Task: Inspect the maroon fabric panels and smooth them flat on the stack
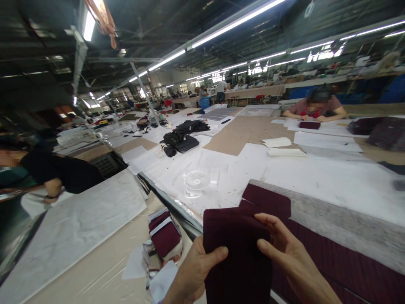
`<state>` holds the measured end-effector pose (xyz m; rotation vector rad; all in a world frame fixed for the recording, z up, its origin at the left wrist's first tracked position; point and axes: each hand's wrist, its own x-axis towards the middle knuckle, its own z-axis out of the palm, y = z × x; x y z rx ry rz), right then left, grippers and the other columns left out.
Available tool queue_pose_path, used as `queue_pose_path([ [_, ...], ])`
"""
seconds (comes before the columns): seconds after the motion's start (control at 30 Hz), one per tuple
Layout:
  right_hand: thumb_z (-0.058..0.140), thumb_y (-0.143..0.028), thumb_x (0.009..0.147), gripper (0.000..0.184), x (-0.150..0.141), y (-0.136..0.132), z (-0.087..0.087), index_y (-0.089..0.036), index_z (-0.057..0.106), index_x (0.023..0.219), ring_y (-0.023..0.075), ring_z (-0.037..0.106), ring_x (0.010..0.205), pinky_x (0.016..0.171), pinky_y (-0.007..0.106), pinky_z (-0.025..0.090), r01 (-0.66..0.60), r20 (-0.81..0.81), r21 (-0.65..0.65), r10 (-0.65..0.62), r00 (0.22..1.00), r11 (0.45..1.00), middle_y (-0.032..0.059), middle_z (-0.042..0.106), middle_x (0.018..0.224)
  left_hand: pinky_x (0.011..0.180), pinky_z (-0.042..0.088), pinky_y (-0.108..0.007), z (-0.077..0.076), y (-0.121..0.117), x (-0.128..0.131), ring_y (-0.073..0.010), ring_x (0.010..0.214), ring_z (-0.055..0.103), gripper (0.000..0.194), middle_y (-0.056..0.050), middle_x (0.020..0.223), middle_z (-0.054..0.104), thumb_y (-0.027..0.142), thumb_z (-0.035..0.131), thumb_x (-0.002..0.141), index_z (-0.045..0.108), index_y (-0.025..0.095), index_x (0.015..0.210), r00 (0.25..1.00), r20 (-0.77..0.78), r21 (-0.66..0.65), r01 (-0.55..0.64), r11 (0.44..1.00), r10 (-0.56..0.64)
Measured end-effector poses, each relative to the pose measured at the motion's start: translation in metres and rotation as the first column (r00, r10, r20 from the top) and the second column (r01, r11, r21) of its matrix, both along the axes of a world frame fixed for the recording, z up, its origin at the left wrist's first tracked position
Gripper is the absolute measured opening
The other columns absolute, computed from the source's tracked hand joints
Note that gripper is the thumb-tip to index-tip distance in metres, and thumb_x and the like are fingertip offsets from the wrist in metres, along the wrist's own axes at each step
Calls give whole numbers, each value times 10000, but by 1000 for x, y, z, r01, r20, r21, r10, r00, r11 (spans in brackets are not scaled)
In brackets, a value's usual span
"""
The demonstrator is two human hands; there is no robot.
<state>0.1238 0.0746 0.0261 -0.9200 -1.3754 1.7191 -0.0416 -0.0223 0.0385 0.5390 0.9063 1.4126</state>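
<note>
A dark maroon fabric piece (237, 253) is held up in front of me, its top edge level and its lower end running out of the frame. My left hand (198, 268) grips its left side, thumb on the face and fingers behind. On the right edge, the thumb and fingers of my right hand (281, 247) pinch the cloth. Behind it, more maroon pieces (268, 198) lie on a grey sheet (332, 230). A long row of maroon fabric (351, 266) stretches toward the lower right, under my right forearm.
A small white fan (196, 180) lies on the white-covered table (228, 169). Black garments (183, 137) are heaped farther back. Folded maroon and grey pieces (164, 234) sit at lower left. One person (60, 169) is at left; another (316, 105) leans on the table at right.
</note>
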Motion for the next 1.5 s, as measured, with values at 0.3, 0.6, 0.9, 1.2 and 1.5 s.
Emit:
queue_pose_path([
  [0.3, 772, -506, 620, 483, -2, -1, -1, -277, 624, 1019, 290, 614, 1011, 788, 371, 535, -29, -20, -39, 29, 999, 999, 83, 682, 1075, 927, 473, -395, -6, 2, -6, -256, 979, 658, 366, -89, 985, 741, 173, 704, 732, 677, 189, 1096, 999, -45, -2, 17, 1000, -17],
  [0.6, 765, -565, 593, 575, -4, 1, 0, -259, 629, 1061, 324, 574, 1088, 883, 435, 493, -60, -30, -48, 59, 998, 997, 112, 666, 1087, 908, 473, -384, -6, 2, -8, -253, 947, 664, 375, -98, 987, 738, 195, 709, 727, 674, 171, 1099, 998, -65, 5, 18, 1000, -18],
  [0.9, 776, -545, 587, 546, -4, 2, -6, -277, 640, 1044, 335, 565, 1091, 843, 420, 515, -98, -38, -95, 95, 995, 991, 105, 663, 1083, 830, 490, -333, -8, 8, -11, -219, 854, 678, 348, -79, 925, 747, 196, 705, 734, 685, 184, 1081, 997, -73, -6, -7, 1000, 7],
  [1.2, 788, -520, 596, 657, -5, 5, -10, -288, 592, 1178, 337, 571, 1098, 907, 459, 480, -29, -66, -35, 26, 997, 999, 119, 641, 1164, 820, 488, -331, -8, 9, -12, -217, 858, 677, 362, -91, 940, 743, 195, 707, 736, 675, 166, 1095, 997, -75, -2, 4, 1000, -5],
  [1.5, 757, -436, 690, 481, -6, -3, -14, -360, 580, 1131, 250, 662, 904, 728, 364, 557, 11, -130, -44, -17, 991, 999, 66, 628, 1223, 883, 492, -376, -7, 10, -9, -226, 866, 680, 269, -85, 918, 749, 168, 701, 734, 705, 146, 1002, 994, -25, -3, -105, 994, 105],
])
